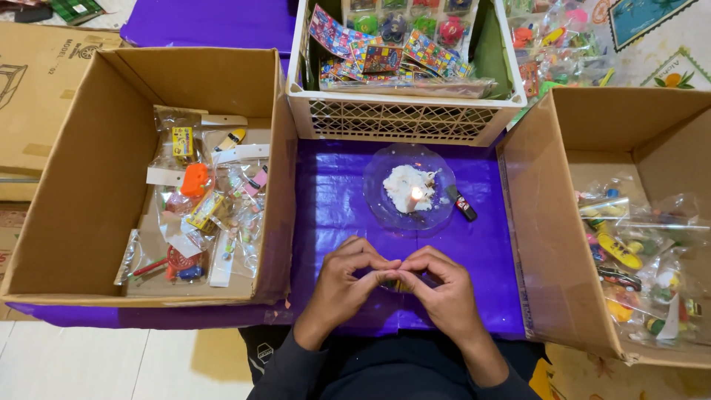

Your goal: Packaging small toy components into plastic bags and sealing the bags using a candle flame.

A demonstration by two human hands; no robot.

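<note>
- The left hand [346,284] and right hand [442,291] meet fingertip to fingertip just in front of the glass plate [385,211], low over the purple-covered desk [489,252].
- Both grips are pinched narrow on one small packet [398,282]; it is mostly hidden by the fingers, so only a strip of it shows.
- Wrists angle inward, knuckles up, thumbs tucked under.
- Risk, as I judge it: the lit candle [415,197] burns on that plate, close beyond the hands, so a forward reach could bring plastic or a sleeve over the flame.
- A black lighter [464,207] lies at the plate's right edge.
- Cardboard boxes of bagged toys flank the plate, left box [89,178] and right box [548,222]; a white crate [400,118] stands behind it.
</note>
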